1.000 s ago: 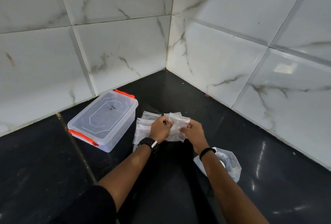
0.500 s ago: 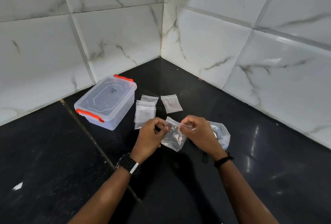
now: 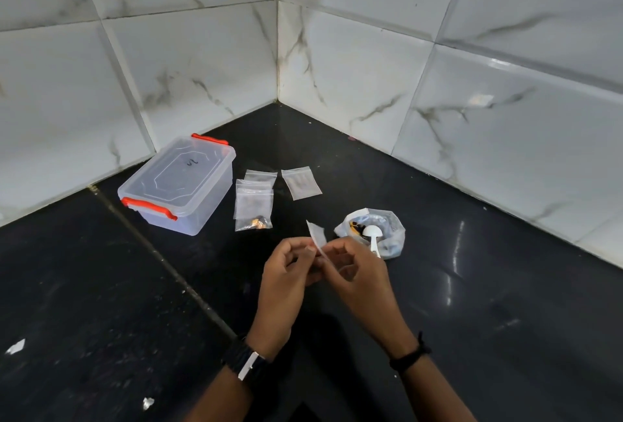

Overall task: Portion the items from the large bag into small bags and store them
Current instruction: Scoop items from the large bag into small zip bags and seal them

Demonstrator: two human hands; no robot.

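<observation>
While both hands meet at the centre of the view, a small clear bag [image 3: 317,238] is held between them, edge-on to the camera and tilted, its upper corner pointing toward 12 o'clock. Left hand [image 3: 290,270]: fingers curled inward, thumb and fingertips pinching the bag's left face; black watch [image 3: 245,361] on the wrist. Right hand [image 3: 358,275]: fingers curled, pinching the same bag from the right side; black band [image 3: 409,357] on the wrist.

Large bag [image 3: 374,233]: clear plastic, mouth rolled open, resting on the black floor [image 3: 101,303] at 2 o'clock from the hands, just beyond the right knuckles. Contents dark with some orange pieces. White spoon [image 3: 372,236]: bowl inside the large bag, handle leaning over its near rim.

Stack of small bags [image 3: 253,201]: at 11 o'clock, lying flat and overlapping; the nearest holds a few brown and orange pieces at its bottom. Single small bag [image 3: 301,183]: at 12 o'clock, flat, just right of the stack, apart from it.

Storage box [image 3: 180,185]: clear plastic, lid on, orange clips at both ends, at 10 o'clock, near the left wall. White marbled wall tiles [image 3: 354,77] form the corner at 12 o'clock.
</observation>
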